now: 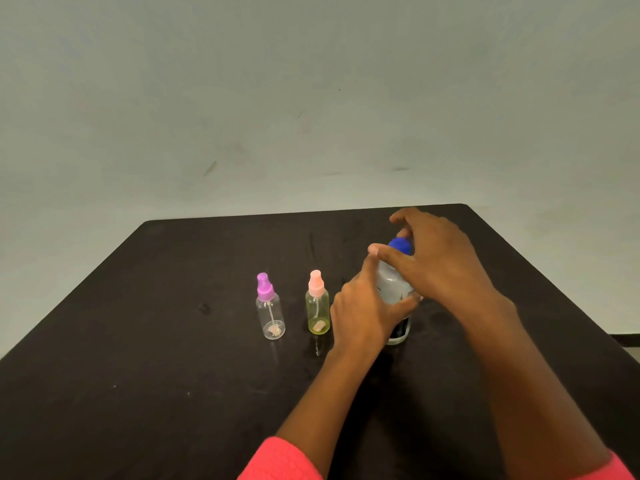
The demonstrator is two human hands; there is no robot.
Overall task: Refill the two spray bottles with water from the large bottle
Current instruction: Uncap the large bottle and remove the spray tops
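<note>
Head view has my left grip (367, 315) wrapped round the large bottle (391, 282), upright on the desk (173, 306) just right of the pink-topped spray bottle (318, 306), while my right grip (440, 265) seems to pinch its blue cap (400, 244); smooth, likely heavy plastic, best held mid-body.

No word, brand or number can be read anywhere in the view. The large bottle (393, 285) carries a dark label (401, 329) low on its side, just under the left grip (363, 313). The label has pale patches that may be print, but they are too blurred to make out. A few small dark marks show on the clear wall of the bottle just above that grip's thumb, and they are equally unreadable.
</note>
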